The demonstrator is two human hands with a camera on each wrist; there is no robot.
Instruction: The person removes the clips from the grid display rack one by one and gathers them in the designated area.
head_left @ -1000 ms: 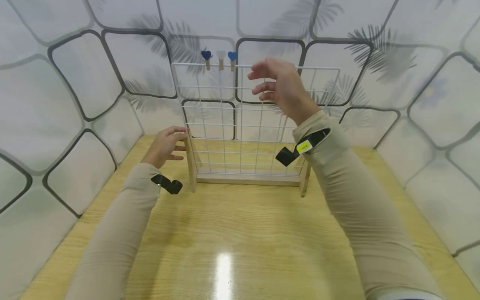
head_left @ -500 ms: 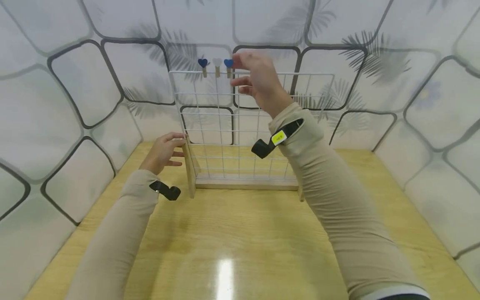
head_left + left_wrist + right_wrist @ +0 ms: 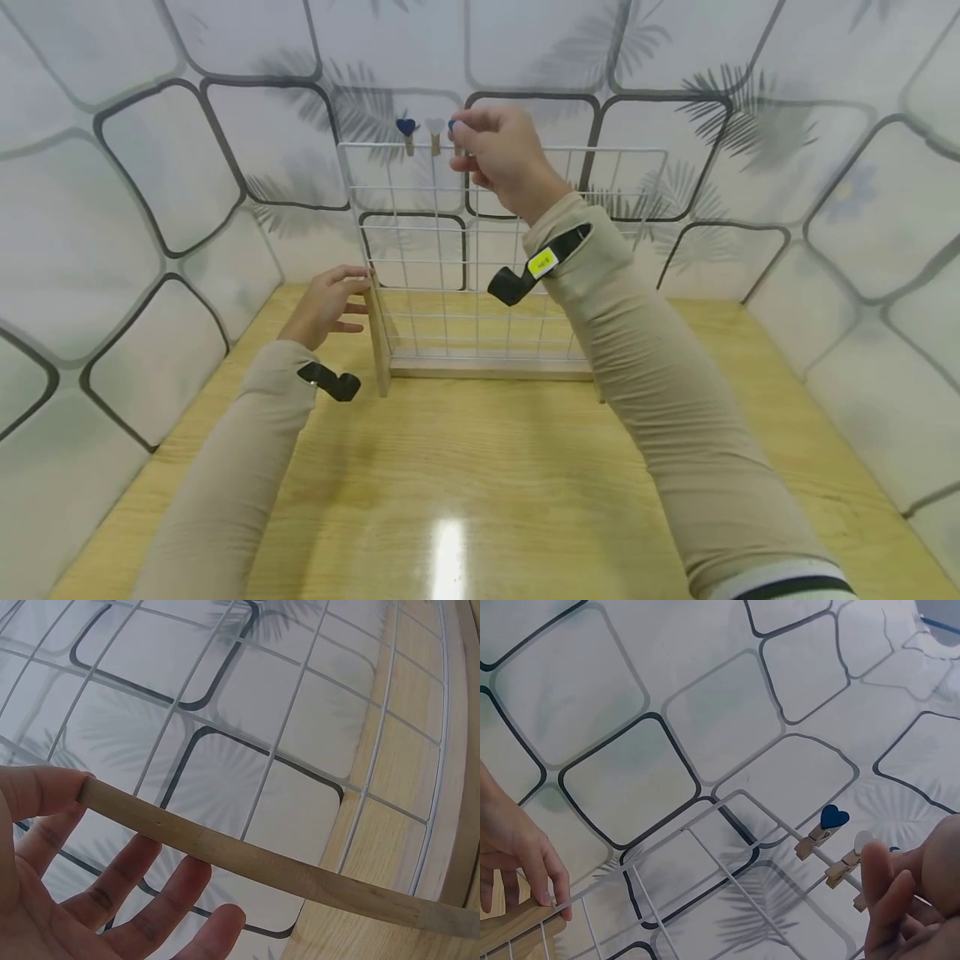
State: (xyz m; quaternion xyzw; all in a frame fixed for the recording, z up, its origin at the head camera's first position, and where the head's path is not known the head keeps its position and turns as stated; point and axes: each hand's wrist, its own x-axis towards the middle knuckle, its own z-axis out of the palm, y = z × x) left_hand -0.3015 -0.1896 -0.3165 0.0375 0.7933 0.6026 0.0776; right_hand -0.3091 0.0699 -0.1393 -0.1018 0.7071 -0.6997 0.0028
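Observation:
In the head view my right hand (image 3: 504, 157) pinches a blue heart clothespin (image 3: 453, 126) on the top wire of a white wire grid rack (image 3: 480, 262); the fingers cover most of it. Just left of it, a white heart clothespin (image 3: 435, 136) and a dark blue heart clothespin (image 3: 407, 133) are clipped to the same wire. My left hand (image 3: 324, 307) holds the upper end of the rack's left wooden post. The left wrist view has the thumb at the tip of this wooden post (image 3: 247, 859), the other fingers loosely spread beside it.
The rack stands on a wood-grain table (image 3: 450, 467), its wooden crossbar (image 3: 487, 367) low between the posts. Patterned wall covering (image 3: 840, 208) closes in the back and both sides. A black strap with a small camera sits on each wrist.
My right hand has moved left along the top wire to the blue heart clothespin, and its fingers have closed on it. The left hand has stayed on the post.

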